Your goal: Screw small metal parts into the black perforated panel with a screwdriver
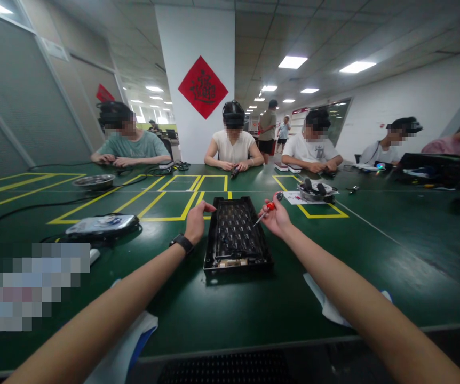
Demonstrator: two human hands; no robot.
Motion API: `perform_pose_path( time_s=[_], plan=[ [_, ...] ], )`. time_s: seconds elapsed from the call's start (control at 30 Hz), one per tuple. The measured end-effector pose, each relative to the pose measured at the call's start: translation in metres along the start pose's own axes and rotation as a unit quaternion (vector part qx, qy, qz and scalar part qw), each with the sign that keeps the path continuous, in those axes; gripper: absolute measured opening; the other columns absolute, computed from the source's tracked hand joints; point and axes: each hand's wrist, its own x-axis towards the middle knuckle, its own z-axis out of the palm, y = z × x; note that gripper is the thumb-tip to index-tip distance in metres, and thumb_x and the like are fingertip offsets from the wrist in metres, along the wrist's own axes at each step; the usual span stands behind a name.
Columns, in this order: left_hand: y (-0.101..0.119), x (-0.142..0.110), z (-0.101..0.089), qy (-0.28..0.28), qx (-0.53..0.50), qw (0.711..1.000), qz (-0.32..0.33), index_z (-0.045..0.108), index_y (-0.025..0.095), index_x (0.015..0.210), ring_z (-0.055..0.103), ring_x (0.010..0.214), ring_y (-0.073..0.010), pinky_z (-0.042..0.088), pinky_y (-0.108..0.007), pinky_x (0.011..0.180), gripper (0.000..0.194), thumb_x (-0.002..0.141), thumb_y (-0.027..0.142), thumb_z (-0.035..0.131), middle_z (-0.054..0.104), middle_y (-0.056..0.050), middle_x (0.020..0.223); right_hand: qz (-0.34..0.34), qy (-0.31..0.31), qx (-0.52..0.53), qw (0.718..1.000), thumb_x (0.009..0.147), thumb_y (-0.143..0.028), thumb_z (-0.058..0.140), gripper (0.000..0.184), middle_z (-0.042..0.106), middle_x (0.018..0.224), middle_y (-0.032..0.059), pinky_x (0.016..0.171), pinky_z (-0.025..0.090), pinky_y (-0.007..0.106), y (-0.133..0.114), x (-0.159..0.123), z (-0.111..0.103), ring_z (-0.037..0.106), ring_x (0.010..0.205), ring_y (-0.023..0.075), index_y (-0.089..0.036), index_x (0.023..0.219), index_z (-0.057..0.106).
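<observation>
A black rectangular casing [238,234] lies on the green table straight in front of me, its open top showing rows of small parts. Along its near end runs a pale strip [232,263]. My left hand [198,220], with a dark watch on the wrist, is at the casing's far left edge with its fingers against the rim. In my right hand [278,217] is a screwdriver [270,207] with a red and black handle. Its metal shaft slants down and left toward the casing's right side; whether the tip touches anything I cannot make out.
Left of the casing lies a shiny, pale flat item [102,226] with a black cable. A metal bowl [94,182] stands farther back. Another dish [316,191] sits on paper at the right. Several people with headsets sit across the table [374,250], which is marked with yellow tape.
</observation>
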Motion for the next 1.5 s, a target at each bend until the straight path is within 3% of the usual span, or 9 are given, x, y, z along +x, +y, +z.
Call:
perform_pose_path(
  time_s=[0.07, 0.13, 0.27, 0.47, 0.63, 0.8, 1.1, 1.33, 1.5],
  plan=[
    [-0.004, 0.002, 0.003, -0.029, 0.003, 1.0, -0.01, 0.062, 0.015, 0.074, 0.056, 0.08, -0.0177, 0.041, -0.031, 0.078, 0.043, 0.084, 0.043, 0.031, 0.064, -0.006, 0.08, 0.013, -0.001, -0.033, 0.999, 0.082, -0.052, 0.042, 0.034, 0.053, 0.052, -0.0052, 0.044, 0.042, 0.019, -0.001, -0.004, 0.002, 0.032, 0.031, 0.0031, -0.018, 0.081, 0.048],
    [0.001, 0.003, 0.008, -0.1, -0.005, 0.995, -0.004, 0.062, 0.014, 0.076, 0.056, 0.077, -0.0164, 0.042, -0.029, 0.075, 0.035, 0.08, 0.042, 0.042, 0.064, -0.005, 0.078, 0.013, -0.014, -0.082, 0.996, 0.081, -0.053, 0.042, 0.036, 0.056, 0.053, -0.0041, 0.037, 0.037, 0.018, -0.001, -0.009, 0.01, 0.028, 0.028, 0.0018, -0.018, 0.084, 0.049],
    [0.03, -0.004, 0.02, -0.229, -0.021, 0.973, 0.024, 0.064, 0.013, 0.081, 0.054, 0.066, -0.0126, 0.041, -0.024, 0.063, 0.033, 0.075, 0.044, 0.053, 0.063, -0.003, 0.073, -0.082, -0.038, -0.159, 0.983, 0.078, -0.055, 0.046, 0.039, 0.054, 0.048, -0.0039, 0.031, 0.028, 0.015, 0.004, -0.021, 0.036, 0.036, 0.028, 0.004, -0.018, 0.09, 0.049],
    [0.055, -0.029, 0.035, -0.33, -0.06, 0.942, 0.008, 0.066, 0.01, 0.072, 0.048, 0.052, -0.0085, 0.035, -0.02, 0.049, 0.035, 0.066, 0.044, 0.064, 0.061, -0.002, 0.059, -0.164, -0.054, -0.199, 0.965, 0.077, -0.054, 0.046, 0.039, 0.044, 0.046, -0.0081, 0.03, 0.025, 0.015, 0.023, -0.042, 0.061, 0.038, 0.03, 0.0041, -0.021, 0.097, 0.049],
    [0.047, -0.035, 0.027, -0.354, -0.1, 0.93, -0.01, 0.066, 0.01, 0.074, 0.052, 0.055, -0.0091, 0.038, -0.019, 0.053, 0.031, 0.07, 0.04, 0.062, 0.064, -0.004, 0.065, -0.131, -0.084, -0.175, 0.972, 0.082, -0.046, 0.044, 0.033, 0.048, 0.055, -0.006, 0.039, 0.035, 0.017, 0.031, -0.053, 0.063, 0.036, 0.037, 0.0032, -0.02, 0.102, 0.052],
    [0.041, -0.033, 0.017, -0.363, -0.124, 0.923, 0.001, 0.067, 0.009, 0.076, 0.054, 0.06, -0.0097, 0.041, -0.02, 0.059, 0.03, 0.076, 0.037, 0.057, 0.066, -0.005, 0.071, -0.079, -0.114, -0.133, 0.981, 0.081, -0.035, 0.05, 0.03, 0.058, 0.075, 0.001, 0.05, 0.042, 0.02, 0.031, -0.055, 0.061, 0.048, 0.051, 0.005, -0.015, 0.103, 0.056],
    [0.031, -0.038, 0.023, -0.352, -0.122, 0.927, -0.043, 0.066, 0.01, 0.074, 0.055, 0.058, -0.0109, 0.042, -0.021, 0.056, 0.029, 0.064, 0.038, 0.068, 0.065, -0.005, 0.067, -0.099, -0.117, -0.187, 0.97, 0.08, -0.039, 0.05, 0.036, 0.063, 0.071, 0.0008, 0.039, 0.039, 0.018, 0.033, -0.061, 0.061, 0.05, 0.04, 0.0055, -0.02, 0.111, 0.048],
    [0.034, -0.04, 0.018, -0.394, -0.152, 0.906, -0.026, 0.068, 0.011, 0.083, 0.058, 0.065, -0.0118, 0.044, -0.022, 0.064, 0.028, 0.073, 0.036, 0.06, 0.067, -0.006, 0.076, -0.062, -0.152, -0.178, 0.97, 0.086, -0.042, 0.037, 0.038, 0.061, 0.071, 0.0024, 0.039, 0.045, 0.024, 0.03, -0.062, 0.06, 0.053, 0.04, 0.0092, -0.016, 0.111, 0.048],
    [0.034, -0.04, 0.019, -0.405, -0.134, 0.905, -0.004, 0.067, 0.01, 0.081, 0.057, 0.066, -0.0118, 0.043, -0.022, 0.064, 0.029, 0.075, 0.037, 0.058, 0.067, -0.006, 0.075, -0.091, -0.145, -0.2, 0.965, 0.086, -0.041, 0.039, 0.033, 0.059, 0.068, -0.0007, 0.035, 0.041, 0.02, 0.032, -0.063, 0.059, 0.05, 0.036, 0.0073, -0.019, 0.109, 0.048]
  ],
)
